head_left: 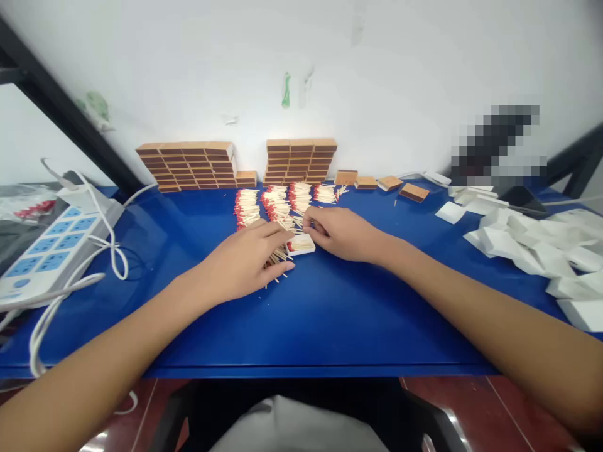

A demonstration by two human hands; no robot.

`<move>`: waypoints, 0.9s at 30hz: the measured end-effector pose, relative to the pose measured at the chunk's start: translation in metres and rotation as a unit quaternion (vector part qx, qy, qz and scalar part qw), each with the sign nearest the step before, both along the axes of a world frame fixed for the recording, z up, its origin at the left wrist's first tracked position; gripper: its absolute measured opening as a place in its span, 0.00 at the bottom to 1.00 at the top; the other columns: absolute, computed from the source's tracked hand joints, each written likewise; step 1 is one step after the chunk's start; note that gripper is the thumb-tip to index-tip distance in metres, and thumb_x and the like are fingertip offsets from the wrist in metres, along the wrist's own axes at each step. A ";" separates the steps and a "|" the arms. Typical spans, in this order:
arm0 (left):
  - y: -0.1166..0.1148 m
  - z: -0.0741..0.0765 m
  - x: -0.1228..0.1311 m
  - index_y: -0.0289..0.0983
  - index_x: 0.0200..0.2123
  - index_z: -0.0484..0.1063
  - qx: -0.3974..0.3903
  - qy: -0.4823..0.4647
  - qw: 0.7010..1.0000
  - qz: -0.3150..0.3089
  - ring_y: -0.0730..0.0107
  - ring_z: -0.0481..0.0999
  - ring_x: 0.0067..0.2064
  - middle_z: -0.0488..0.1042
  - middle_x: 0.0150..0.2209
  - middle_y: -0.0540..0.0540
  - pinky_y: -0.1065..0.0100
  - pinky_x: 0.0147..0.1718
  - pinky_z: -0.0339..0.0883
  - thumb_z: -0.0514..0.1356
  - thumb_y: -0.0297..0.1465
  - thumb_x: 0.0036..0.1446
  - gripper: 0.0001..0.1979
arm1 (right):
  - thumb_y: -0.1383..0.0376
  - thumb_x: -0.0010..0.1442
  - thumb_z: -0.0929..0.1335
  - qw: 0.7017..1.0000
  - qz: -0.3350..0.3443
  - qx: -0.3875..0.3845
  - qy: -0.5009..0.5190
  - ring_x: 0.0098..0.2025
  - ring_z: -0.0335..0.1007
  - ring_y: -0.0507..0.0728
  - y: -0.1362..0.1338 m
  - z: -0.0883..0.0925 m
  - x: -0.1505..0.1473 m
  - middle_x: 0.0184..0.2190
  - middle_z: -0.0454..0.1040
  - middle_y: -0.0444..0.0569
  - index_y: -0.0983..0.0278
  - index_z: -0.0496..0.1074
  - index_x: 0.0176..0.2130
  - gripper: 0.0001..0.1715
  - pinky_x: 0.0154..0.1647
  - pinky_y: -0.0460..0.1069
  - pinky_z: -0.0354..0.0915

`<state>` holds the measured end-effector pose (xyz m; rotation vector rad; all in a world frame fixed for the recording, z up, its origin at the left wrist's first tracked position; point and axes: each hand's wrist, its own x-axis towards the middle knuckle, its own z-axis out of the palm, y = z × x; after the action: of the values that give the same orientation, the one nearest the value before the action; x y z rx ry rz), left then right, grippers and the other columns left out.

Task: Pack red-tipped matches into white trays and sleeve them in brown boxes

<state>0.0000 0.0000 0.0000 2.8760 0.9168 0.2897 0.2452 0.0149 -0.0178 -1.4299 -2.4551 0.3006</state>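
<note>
Red-tipped matches (276, 204) lie in several bundles on the blue table (330, 307). A small white matchbox tray (301, 244) filled with matches sits between my hands. My left hand (245, 260) lies palm down over a loose bunch of matches (277, 257), fingers closed around them next to the tray. My right hand (342, 233) rests at the tray's right side, fingers curled and pinching at its far edge by the match piles.
Stacks of brown matchboxes (191, 166) (301, 160) stand against the white wall, with loose boxes (414, 191) to the right. White box sleeves (532, 251) are heaped at the right. A power strip (51, 245) with white cables lies at the left.
</note>
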 end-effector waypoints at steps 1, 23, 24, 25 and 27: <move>-0.002 0.001 0.001 0.36 0.63 0.69 0.004 0.006 1.000 0.000 0.53 0.74 0.51 0.76 0.51 0.39 0.55 0.51 0.70 0.60 0.40 0.69 0.23 | 0.67 0.67 0.62 1.000 0.001 0.003 -0.002 0.30 0.64 0.55 0.000 0.000 0.000 0.34 0.76 0.49 0.63 0.70 0.41 0.07 0.32 0.49 0.50; 0.008 -0.016 0.005 0.36 0.48 0.78 0.000 -0.113 0.993 -0.020 0.57 0.74 0.47 0.78 0.45 0.42 0.57 0.48 0.70 0.60 0.32 0.69 0.09 | 0.66 0.68 0.64 1.000 0.003 -0.001 0.023 0.29 0.63 0.53 0.002 -0.004 0.000 0.31 0.74 0.46 0.62 0.68 0.40 0.04 0.32 0.48 0.51; 0.008 -0.016 0.005 0.36 0.47 0.78 0.001 -0.119 0.993 -0.020 0.57 0.74 0.46 0.78 0.44 0.42 0.57 0.47 0.70 0.61 0.32 0.68 0.09 | 0.66 0.68 0.64 1.000 0.002 -0.002 0.022 0.29 0.63 0.53 0.002 -0.004 -0.001 0.31 0.74 0.46 0.62 0.68 0.40 0.04 0.32 0.48 0.51; 0.008 -0.015 0.005 0.36 0.47 0.78 0.002 -0.124 0.992 -0.020 0.58 0.74 0.46 0.78 0.44 0.43 0.57 0.46 0.70 0.61 0.31 0.68 0.08 | 0.67 0.68 0.64 1.000 0.002 -0.004 0.022 0.29 0.63 0.53 0.002 -0.004 -0.001 0.30 0.74 0.46 0.62 0.68 0.40 0.03 0.32 0.48 0.51; 0.010 -0.015 0.005 0.36 0.47 0.78 0.005 -0.135 0.991 -0.020 0.58 0.74 0.45 0.78 0.43 0.43 0.58 0.46 0.70 0.62 0.30 0.67 0.08 | 0.67 0.68 0.64 1.000 0.001 -0.007 0.021 0.29 0.62 0.53 0.002 -0.002 -0.001 0.30 0.73 0.45 0.62 0.68 0.40 0.03 0.32 0.48 0.51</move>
<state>0.0054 0.0096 -0.0151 2.7678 0.8080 0.6613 0.2440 0.0165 -0.0202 -1.4127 -2.4245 0.3450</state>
